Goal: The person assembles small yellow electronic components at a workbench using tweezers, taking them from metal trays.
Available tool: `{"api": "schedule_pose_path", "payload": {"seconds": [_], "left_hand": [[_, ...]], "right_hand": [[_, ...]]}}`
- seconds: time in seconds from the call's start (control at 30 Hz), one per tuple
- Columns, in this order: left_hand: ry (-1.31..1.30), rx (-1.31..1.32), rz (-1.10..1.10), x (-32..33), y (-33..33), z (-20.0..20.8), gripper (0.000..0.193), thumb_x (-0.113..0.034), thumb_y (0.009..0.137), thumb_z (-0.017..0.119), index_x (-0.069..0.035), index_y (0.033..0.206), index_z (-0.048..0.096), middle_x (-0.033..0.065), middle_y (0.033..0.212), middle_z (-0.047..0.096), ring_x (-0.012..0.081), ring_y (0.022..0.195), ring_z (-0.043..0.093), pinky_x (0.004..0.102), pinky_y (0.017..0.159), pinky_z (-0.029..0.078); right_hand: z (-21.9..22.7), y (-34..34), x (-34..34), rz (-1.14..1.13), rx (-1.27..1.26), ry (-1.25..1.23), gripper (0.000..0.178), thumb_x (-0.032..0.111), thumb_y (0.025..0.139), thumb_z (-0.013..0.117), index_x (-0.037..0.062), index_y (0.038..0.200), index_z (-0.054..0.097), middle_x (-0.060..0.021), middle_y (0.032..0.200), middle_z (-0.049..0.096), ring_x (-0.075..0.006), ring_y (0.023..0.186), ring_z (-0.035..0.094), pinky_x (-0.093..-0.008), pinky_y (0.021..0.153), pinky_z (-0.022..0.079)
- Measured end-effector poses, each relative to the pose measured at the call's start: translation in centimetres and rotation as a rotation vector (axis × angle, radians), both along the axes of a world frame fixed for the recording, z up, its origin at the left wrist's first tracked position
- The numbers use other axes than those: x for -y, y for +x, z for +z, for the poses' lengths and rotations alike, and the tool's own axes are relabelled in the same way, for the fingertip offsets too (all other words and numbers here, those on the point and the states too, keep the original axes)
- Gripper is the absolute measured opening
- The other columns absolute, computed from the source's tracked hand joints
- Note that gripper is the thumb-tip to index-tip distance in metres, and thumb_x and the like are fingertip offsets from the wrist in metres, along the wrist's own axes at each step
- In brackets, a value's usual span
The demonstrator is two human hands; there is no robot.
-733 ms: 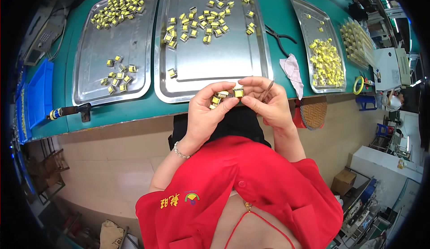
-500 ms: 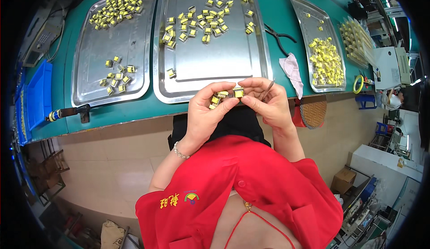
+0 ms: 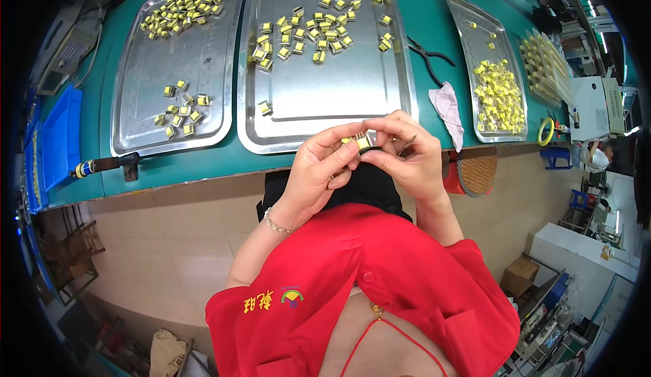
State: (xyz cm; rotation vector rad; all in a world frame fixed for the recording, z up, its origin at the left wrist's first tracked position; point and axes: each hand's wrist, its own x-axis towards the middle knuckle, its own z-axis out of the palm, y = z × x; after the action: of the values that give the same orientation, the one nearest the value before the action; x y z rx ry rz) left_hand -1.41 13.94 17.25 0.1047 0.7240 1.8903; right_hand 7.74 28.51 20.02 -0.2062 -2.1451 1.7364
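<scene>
Small yellow-wrapped block-shaped component with thin metal pins (image 3: 365, 142), up between both sets of fingertips near the middle of the frame, just below the lower edge of the central tray, pins toward the top of the frame. Pinched at its left end by thumb and forefinger of the left hand (image 3: 324, 163), other fingers curled in toward the palm; another bit of yellow just showing by those fingertips, rest of the palm hidden, so impossible to tell what else lies inside. Gripped from the right by thumb and forefinger of the right hand (image 3: 413, 159), closed to a narrow pinch, with a slim grey metallic piece (image 3: 409, 144) tucked among the fingers, its kind unclear.

Above the hands, a large rectangular silver metal tray (image 3: 319, 95), strewn with yellow-and-silver components (image 3: 330, 32), mostly across its upper half. At upper left, a second silver metal tray (image 3: 163, 62), with a dense heap at the top and a looser group lower down. At upper right, a narrower silver metal tray (image 3: 478, 50), piled with small yellow blocks (image 3: 500, 99). Between central and right trays, black-handled pliers (image 3: 424, 53) above a crumpled pale pink cloth (image 3: 446, 109). At far left, a blue plastic bin (image 3: 61, 140), near a dark-handled tool with yellow bands (image 3: 103, 167). Beneath all, a green tabletop (image 3: 218, 159).
</scene>
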Motion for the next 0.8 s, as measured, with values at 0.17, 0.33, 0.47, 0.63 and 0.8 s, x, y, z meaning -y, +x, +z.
{"api": "schedule_pose_path", "payload": {"seconds": [0.17,0.33,0.47,0.63,0.8], "left_hand": [[-0.004,0.016,0.003,0.0,0.1,-0.2,0.026,-0.008,0.091,0.056,0.0,0.115,0.054,0.0005,0.077,0.054,0.0013,0.062,0.044,0.0134,0.041,0.027],[-0.023,0.003,0.008,0.1,0.1,-0.3,0.024,-0.009,0.091,0.056,0.0,0.114,0.055,0.0005,0.078,0.054,0.0017,0.061,0.044,0.0133,0.041,0.028],[-0.03,-0.011,0.016,-0.1,0.1,-0.2,0.023,-0.009,0.091,0.056,0.0,0.112,0.055,0.0013,0.078,0.055,0.0018,0.061,0.045,0.0133,0.041,0.029],[-0.023,0.031,0.007,0.0,0.0,0.1,0.024,-0.008,0.093,0.05,-0.001,0.116,0.052,0.0037,0.086,0.055,0.0035,0.065,0.046,0.014,0.042,0.03],[0.135,0.251,0.009,0.5,-0.8,-0.7,0.031,-0.027,0.098,0.038,-0.005,0.114,0.05,0.008,0.1,0.049,0.0114,0.074,0.042,0.0153,0.043,0.031]], "right_hand": [[-0.7,0.3,-0.6,0.017,0.051,-0.057,0.033,-0.01,0.07,0.07,-0.0038,0.102,0.063,-0.0031,0.087,0.051,-0.0028,0.065,0.045,-0.0163,0.054,0.033],[-0.8,0.2,-0.5,0.016,0.045,-0.091,0.031,-0.01,0.07,0.07,-0.0042,0.1,0.062,-0.0034,0.087,0.051,-0.0046,0.071,0.047,-0.0164,0.058,0.035],[-0.8,0.2,-0.6,0.005,0.055,-0.098,0.03,-0.009,0.071,0.07,-0.0039,0.099,0.062,-0.0034,0.087,0.052,-0.0057,0.074,0.048,-0.0161,0.059,0.036],[-1.1,0.0,-0.4,-0.002,0.054,-0.052,0.029,-0.008,0.07,0.071,-0.0018,0.098,0.063,-0.0023,0.085,0.054,-0.0055,0.071,0.049,-0.0182,0.06,0.037],[0.0,-2.8,-3.9,-0.112,0.09,0.34,0.029,-0.002,0.069,0.072,-0.0002,0.097,0.064,-0.0005,0.083,0.054,-0.004,0.063,0.044,-0.0188,0.055,0.033]]}}
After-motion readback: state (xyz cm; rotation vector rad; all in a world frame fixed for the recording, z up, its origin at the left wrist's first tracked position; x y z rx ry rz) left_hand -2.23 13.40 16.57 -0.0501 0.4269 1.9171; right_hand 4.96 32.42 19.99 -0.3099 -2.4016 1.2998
